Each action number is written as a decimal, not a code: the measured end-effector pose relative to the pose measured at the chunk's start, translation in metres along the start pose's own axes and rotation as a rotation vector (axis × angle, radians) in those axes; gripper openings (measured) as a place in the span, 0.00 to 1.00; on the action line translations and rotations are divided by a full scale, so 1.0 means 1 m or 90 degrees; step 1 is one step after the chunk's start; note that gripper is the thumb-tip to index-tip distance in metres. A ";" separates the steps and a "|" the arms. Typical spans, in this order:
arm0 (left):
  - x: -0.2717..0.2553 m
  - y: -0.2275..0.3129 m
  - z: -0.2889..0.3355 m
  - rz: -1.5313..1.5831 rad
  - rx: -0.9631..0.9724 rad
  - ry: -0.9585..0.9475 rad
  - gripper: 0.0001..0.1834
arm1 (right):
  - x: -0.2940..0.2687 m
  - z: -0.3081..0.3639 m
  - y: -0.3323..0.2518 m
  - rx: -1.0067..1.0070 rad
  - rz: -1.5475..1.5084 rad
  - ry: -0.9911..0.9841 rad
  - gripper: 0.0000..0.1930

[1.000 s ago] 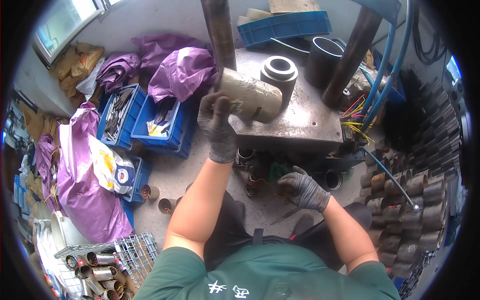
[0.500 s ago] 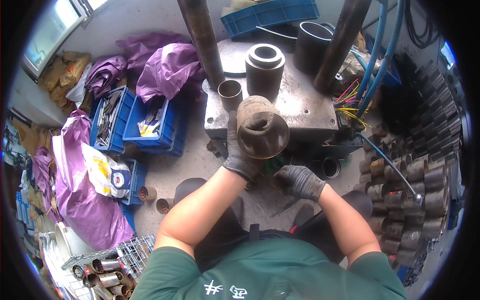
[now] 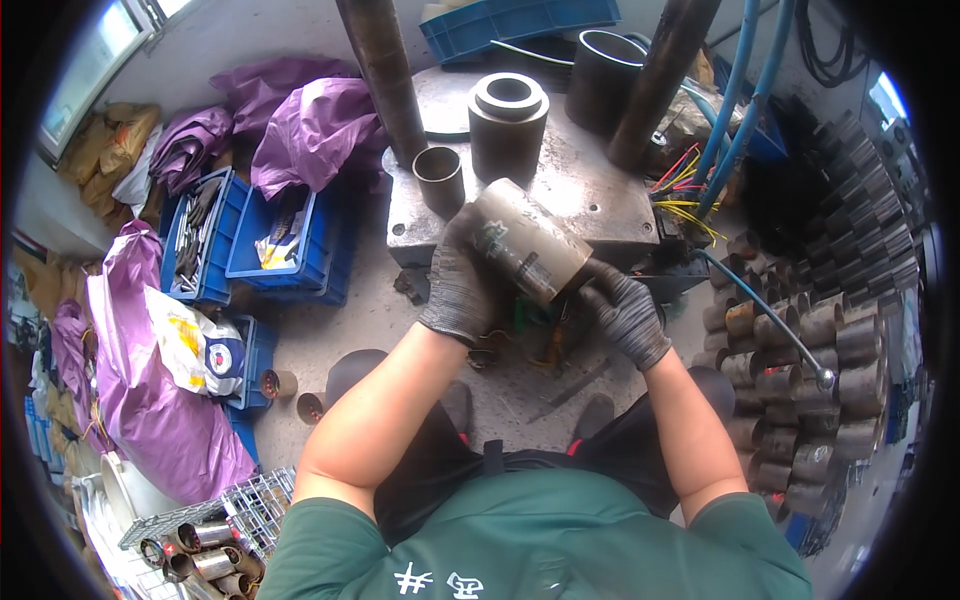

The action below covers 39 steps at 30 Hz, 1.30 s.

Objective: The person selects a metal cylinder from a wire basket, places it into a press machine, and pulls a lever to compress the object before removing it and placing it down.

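Observation:
A grey-brown metal cylinder [image 3: 530,243] is tilted in front of the machine, its side with worn print facing up. My left hand [image 3: 462,285], in a dark grey work glove, grips its left end. At the lower right end, the gloved fingers of my right hand [image 3: 630,315] close on its rim. Beyond the cylinder, a small open tube [image 3: 438,182] stands on the metal machine table [image 3: 600,205]. Beside that tube is a thick cylinder [image 3: 507,140] topped by a narrower ring.
Two dark columns [image 3: 385,85] rise from the table, with a wide black tube [image 3: 603,85] between them. Blue crates [image 3: 285,240] and purple sacks [image 3: 170,390] line the left. Stacked metal cylinders [image 3: 800,380] fill the right. A wire basket [image 3: 262,510] holds metal parts at lower left.
The cylinder has turned from its open end facing me to lying side-on. My right hand has come up from below to its right end. The whole view has shifted slightly.

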<state>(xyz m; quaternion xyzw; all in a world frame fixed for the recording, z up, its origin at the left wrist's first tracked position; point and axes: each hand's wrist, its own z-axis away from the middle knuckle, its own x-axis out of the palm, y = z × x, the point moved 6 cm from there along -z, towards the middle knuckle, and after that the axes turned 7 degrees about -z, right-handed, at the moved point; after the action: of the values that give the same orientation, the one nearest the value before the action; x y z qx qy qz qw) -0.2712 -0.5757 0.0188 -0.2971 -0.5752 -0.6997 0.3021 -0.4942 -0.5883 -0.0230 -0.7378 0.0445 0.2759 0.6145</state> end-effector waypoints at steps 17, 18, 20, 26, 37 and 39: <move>0.025 -0.033 0.015 -0.676 0.415 -0.198 0.62 | -0.015 0.003 -0.002 0.036 -0.547 0.018 0.29; 0.031 -0.035 0.016 -0.665 0.423 -0.225 0.62 | -0.017 0.004 -0.010 0.034 -0.544 0.032 0.28; 0.042 -0.040 0.018 -0.612 0.422 -0.289 0.61 | -0.016 0.003 0.011 0.071 -0.533 -0.021 0.22; 0.034 -0.077 0.006 -0.731 0.307 -0.289 0.59 | -0.040 0.011 0.015 0.109 -0.272 -0.071 0.27; 0.002 -0.116 -0.014 -1.041 0.202 -0.451 0.39 | -0.204 0.079 0.127 0.158 0.194 0.135 0.19; -0.007 -0.113 -0.009 -1.128 0.147 -0.473 0.37 | -0.227 0.106 0.162 0.187 0.449 0.163 0.19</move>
<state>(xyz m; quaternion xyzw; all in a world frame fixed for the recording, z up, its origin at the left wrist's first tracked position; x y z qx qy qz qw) -0.3538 -0.5662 -0.0582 0.0736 -0.7148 -0.4740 -0.5089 -0.7886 -0.5902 -0.0706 -0.6102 0.4100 0.3662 0.5705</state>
